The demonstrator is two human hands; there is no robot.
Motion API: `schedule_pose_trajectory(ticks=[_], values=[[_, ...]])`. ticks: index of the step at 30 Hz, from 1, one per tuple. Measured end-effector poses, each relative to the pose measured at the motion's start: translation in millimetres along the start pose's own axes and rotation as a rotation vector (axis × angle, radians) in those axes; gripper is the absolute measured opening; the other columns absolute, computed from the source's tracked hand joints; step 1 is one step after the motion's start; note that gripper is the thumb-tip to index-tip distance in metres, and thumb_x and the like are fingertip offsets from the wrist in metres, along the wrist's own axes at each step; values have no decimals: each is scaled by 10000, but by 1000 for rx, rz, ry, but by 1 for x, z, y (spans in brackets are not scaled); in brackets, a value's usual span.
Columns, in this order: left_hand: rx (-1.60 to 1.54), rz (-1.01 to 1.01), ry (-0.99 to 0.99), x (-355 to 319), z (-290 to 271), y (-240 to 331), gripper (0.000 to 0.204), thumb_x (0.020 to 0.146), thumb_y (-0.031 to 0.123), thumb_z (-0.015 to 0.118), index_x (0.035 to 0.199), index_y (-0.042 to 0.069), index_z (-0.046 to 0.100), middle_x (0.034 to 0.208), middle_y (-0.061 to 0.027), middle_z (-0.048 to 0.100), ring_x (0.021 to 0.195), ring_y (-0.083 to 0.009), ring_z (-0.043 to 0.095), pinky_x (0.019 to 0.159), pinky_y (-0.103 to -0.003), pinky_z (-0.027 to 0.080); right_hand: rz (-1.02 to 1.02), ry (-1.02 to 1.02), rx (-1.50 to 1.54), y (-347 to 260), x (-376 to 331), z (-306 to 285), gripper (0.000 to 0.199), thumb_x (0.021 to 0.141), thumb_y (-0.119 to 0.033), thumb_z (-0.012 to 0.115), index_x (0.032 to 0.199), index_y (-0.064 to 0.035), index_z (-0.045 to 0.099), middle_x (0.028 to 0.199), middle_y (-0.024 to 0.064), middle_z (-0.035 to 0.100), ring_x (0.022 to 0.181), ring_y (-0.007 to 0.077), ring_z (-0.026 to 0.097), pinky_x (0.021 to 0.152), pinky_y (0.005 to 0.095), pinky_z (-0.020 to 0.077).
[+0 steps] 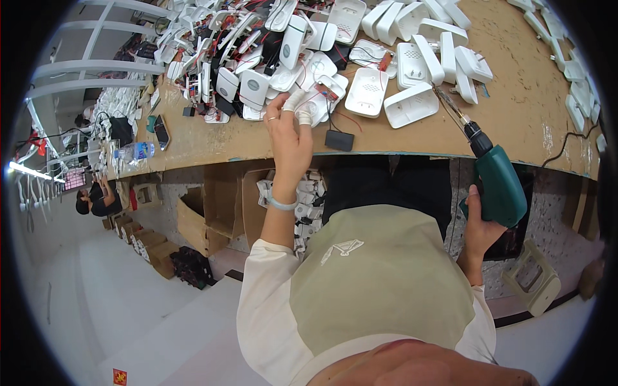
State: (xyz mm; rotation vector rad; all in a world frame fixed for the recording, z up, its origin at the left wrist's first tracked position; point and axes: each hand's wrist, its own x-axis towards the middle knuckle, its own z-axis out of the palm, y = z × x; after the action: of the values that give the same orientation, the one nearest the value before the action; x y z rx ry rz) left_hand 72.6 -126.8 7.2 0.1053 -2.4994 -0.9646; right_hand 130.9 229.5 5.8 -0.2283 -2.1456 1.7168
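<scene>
Left hand (291, 138) on surface (515, 96) edge, touching opened casing (320, 96); battery pack (339, 140) just right. Casing pile (412, 51) behind. Electric screwdriver (492, 170) in right hand (479, 225), bit over surface. Cardboard boxes (212, 212) underneath, left.

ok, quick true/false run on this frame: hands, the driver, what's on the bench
1. The right hand grips a green electric screwdriver. True.
2. The screwdriver's bit points down at the floor. False: it points up toward the white plastic shells on the bench.
3. The left hand hangs below the bench. False: it reaches onto the bench at an opened white unit with red wires.
4. The left wrist wears a pale bangle. True.
</scene>
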Motion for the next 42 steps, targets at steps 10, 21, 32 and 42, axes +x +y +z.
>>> schedule_pose_trajectory(ticks=[10,21,32,42], values=[[-238,-234,142,24,24,24,559,801,103,824,1298,-27,603,1100,-101,617,840,-143,607,650,-253,478,12,-11,6,-3,-7,3,352,853,33,750,1178,33,617,1044,92,693,762,107,633,665,248,521],[346,87,93,64,44,42,272,840,202,752,1029,9,723,972,-166,683,1009,-351,559,857,-470,446,159,-16,59,2,-4,-4,321,849,12,767,1143,26,639,1006,68,688,866,135,662,792,272,541],[-16,159,145,-13,23,65,152,894,18,701,1043,5,731,919,-79,716,786,-139,609,741,-274,496,127,-10,19,4,-12,-13,243,839,-1,780,1065,13,692,983,57,710,868,122,673,781,263,537],[456,447,218,-35,92,92,154,722,147,762,853,78,721,1010,-13,640,978,-277,509,872,-457,317,17,-225,16,17,-2,-10,155,799,17,758,945,15,703,882,73,690,751,129,658,695,263,514]])
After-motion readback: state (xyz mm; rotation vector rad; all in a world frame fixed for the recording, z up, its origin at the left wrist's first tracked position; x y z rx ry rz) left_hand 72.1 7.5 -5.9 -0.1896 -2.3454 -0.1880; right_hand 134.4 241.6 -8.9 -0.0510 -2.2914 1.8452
